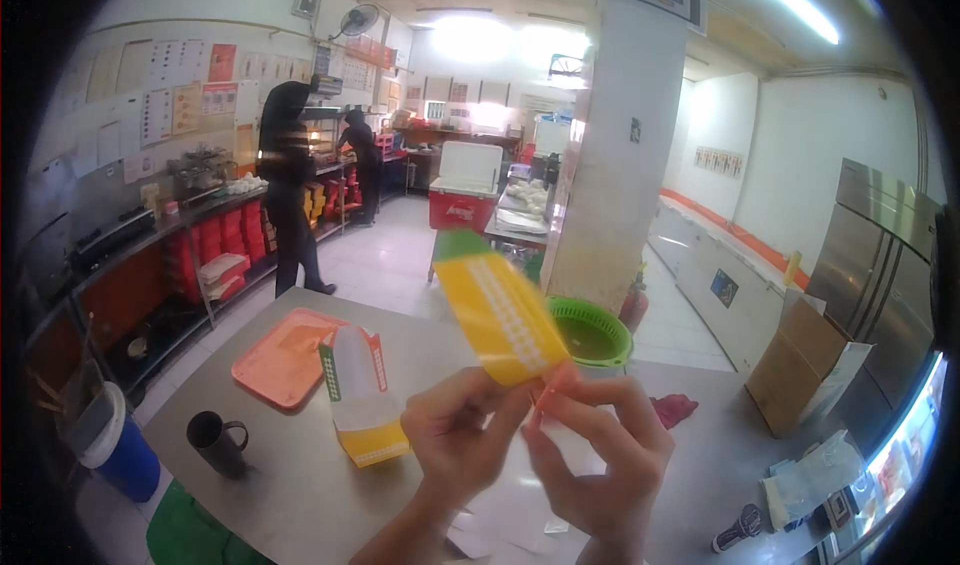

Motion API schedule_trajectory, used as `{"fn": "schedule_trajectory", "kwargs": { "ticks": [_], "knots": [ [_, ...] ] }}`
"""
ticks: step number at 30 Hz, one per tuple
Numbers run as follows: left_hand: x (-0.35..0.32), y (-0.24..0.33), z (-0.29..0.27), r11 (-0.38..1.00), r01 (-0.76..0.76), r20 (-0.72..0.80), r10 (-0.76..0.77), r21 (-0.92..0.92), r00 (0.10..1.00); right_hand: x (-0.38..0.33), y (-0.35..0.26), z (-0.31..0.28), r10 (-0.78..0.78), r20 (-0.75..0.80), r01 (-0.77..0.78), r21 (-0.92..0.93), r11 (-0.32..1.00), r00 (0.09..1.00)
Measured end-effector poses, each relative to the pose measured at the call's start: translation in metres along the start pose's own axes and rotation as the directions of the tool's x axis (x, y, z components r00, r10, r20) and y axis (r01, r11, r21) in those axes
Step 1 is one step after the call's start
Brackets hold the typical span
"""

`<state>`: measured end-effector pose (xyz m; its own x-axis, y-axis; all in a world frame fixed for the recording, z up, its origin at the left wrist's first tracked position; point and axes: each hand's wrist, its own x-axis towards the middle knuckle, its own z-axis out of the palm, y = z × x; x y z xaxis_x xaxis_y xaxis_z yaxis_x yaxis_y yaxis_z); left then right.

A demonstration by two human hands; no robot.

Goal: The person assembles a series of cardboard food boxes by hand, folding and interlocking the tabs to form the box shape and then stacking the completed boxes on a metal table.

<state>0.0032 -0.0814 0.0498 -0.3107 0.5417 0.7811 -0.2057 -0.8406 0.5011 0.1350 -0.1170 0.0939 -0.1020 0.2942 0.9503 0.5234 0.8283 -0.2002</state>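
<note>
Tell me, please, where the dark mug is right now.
In the head view, the dark mug is on the left part of the grey table, nearer the wearer than the orange tray.

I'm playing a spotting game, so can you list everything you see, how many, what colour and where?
Table: 1, grey, front
Held carton: 1, mostly yellow, centre
Open carton: 1, white, yellow, green, orange, on table
Tray: 1, orange, left on table
Mug: 1, dark, left on table
Basket: 1, green, right of centre
Cardboard box: 1, brown, right
Patterned cup: 1, black-and-white, lower right
Bin: 1, blue, lower left
Cooler: 1, red-and-white, back
Pillar: 1, white, back
People: 2, dark clothes, back left
Posters: many, mixed, upper left
Smaller things: too blurry to count
Left-hand fingers: one set, bare, on held carton
Right-hand fingers: one set, bare, at its lower end
</note>
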Motion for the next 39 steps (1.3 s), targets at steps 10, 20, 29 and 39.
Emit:
{"fn": "schedule_trajectory", "kwargs": {
  "ticks": [10, 20, 29, 39],
  "knots": [
    [0.012, 0.003, -0.006, 0.995, 0.074, 0.102, -0.081, 0.068, 0.991, 0.006, 0.012, 0.001, 0.052, -0.066, -0.051, 0.018, 0.999, 0.996],
    [0.02, -0.019, -0.025, 0.962, 0.054, 0.227, -0.117, 0.267, 0.967, 0.003, 0.013, -0.009, 0.162, 0.133, -0.166, 0.02, 0.986, 0.978],
    [0.016, -0.049, 0.003, 0.933, 0.165, 0.041, -0.16, -0.32, 0.986, -0.006, 0.038, 0.029, 0.199, 0.086, -0.208, 0.107, 0.972, 0.976],
    [0.012, -0.052, -0.009, 0.843, 0.317, 0.166, -0.271, -0.435, 0.948, 0.0, 0.066, 0.021, 0.2, 0.296, -0.239, 0.102, 0.966, 0.934]
  ]
}}
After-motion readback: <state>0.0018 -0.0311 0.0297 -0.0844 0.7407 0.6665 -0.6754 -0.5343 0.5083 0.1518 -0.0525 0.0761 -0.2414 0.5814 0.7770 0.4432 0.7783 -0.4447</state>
